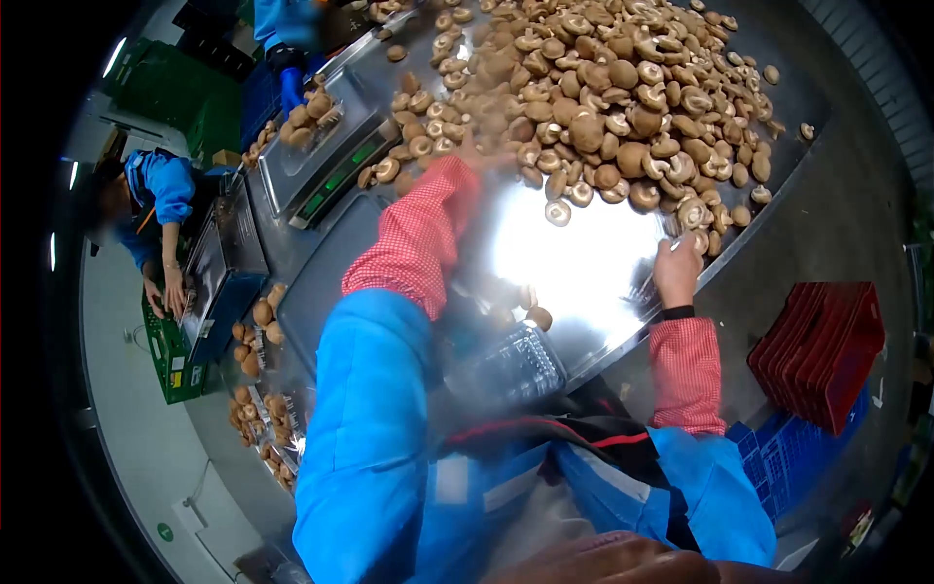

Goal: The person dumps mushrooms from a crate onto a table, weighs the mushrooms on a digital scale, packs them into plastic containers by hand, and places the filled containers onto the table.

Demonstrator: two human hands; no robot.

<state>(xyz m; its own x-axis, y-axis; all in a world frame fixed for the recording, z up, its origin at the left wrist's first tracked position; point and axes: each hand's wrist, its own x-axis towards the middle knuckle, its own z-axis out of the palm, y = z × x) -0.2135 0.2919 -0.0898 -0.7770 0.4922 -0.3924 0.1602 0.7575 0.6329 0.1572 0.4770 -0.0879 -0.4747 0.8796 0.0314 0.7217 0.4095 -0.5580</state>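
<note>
While the left hand [477, 158] reaches into the near side of the mushrooms [623, 107], its fingers too blurred to tell their spread or hold, the right hand [678, 269] curls at the table's [574, 253] right edge, fingertips beside mushrooms, its grip unclear. Near the table's front edge sits a clear tub [508, 368]; mushrooms top the scale [336, 167] toward the left edge.
</note>
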